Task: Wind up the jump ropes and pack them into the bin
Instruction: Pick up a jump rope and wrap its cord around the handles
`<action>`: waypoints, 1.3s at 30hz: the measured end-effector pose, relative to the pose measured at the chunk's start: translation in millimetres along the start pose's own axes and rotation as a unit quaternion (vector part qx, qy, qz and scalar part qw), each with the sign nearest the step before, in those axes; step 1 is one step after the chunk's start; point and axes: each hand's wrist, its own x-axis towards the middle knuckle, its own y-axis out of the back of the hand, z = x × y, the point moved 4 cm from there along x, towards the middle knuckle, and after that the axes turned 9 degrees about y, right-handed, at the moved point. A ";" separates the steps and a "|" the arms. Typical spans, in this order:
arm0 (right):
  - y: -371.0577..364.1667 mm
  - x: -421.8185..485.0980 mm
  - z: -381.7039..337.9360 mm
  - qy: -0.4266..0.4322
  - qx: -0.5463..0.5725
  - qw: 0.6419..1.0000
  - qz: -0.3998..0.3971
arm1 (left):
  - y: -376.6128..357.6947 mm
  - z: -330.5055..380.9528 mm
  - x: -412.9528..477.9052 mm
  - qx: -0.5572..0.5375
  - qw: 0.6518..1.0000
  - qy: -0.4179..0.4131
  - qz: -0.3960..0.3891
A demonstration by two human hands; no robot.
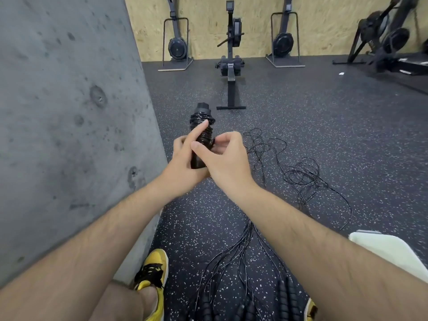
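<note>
Close beside the concrete wall (69,112), both hands (203,156) grip the wound jump rope handle (202,133).

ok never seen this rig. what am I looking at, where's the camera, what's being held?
No machine here: one wide-angle camera on a person's head looks down at their bare hands. The left hand grips a black jump rope handle with cord wound round it; its forefinger lies along the coils. The right hand curls in beside the handle; what it pinches is hidden. On the speckled gym floor lie loose cords and more handles near the yellow shoe. The white thing at right may be the bin.
</note>
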 end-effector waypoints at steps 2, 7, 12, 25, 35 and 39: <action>-6.7 0.0 6.6 -0.009 0.033 0.999 -0.008 | 7.4 -8.1 -3.8 -0.001 0.999 0.031 -0.010; -39.5 -2.0 27.7 -0.013 0.011 0.999 -0.048 | 21.1 -36.5 -10.2 -0.002 0.999 0.043 0.031; -71.7 3.5 47.4 -0.004 -0.032 0.998 -0.050 | 31.9 -64.5 0.0 0.003 0.994 0.075 0.082; -150.9 -5.9 198.9 -0.223 0.020 0.962 -0.157 | 28.7 -223.9 21.2 -0.062 0.946 0.310 -0.074; -195.4 -80.6 440.6 -0.301 -0.085 0.928 -0.205 | -82.7 -424.6 -16.8 0.032 0.913 0.405 -0.023; -203.6 -82.9 437.1 -0.329 -0.058 0.920 -0.206 | -99.8 -467.5 -20.8 0.084 0.908 0.410 0.021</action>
